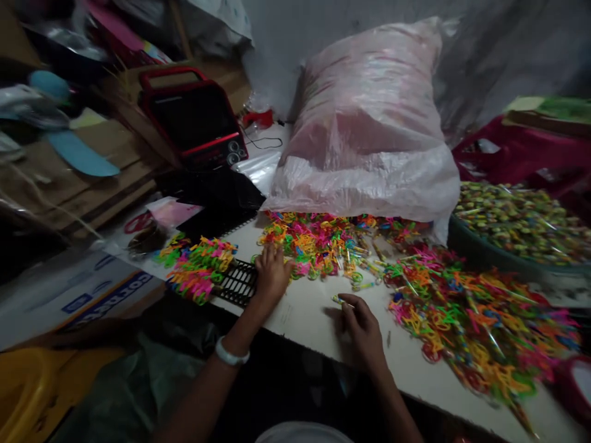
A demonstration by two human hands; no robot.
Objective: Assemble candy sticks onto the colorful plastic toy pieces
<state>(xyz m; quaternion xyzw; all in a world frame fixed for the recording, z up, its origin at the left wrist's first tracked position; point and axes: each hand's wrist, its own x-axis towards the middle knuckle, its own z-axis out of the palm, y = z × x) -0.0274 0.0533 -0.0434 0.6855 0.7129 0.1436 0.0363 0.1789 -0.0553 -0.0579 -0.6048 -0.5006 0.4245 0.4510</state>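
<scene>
My left hand [272,274] reaches to the near edge of a heap of small bright plastic pieces [314,243], its fingers stretched out over them; nothing shows in its grasp. A black slotted rack [236,283] lies just left of that hand, its left part covered by a row of the coloured pieces [201,267]. Above the white tabletop [300,307], my right hand [362,323] pinches a small slim tube [339,300] with a green-and-yellow patterned end. Its other end is hidden by the fingers.
A large filled plastic bag [364,117] stands behind the heap. More coloured pieces with thin tubes [475,320] spread at the right. A green basin [484,246] holds many small patterned items. A red-framed screen device [194,117] and a blue-bladed fan [80,154] are left.
</scene>
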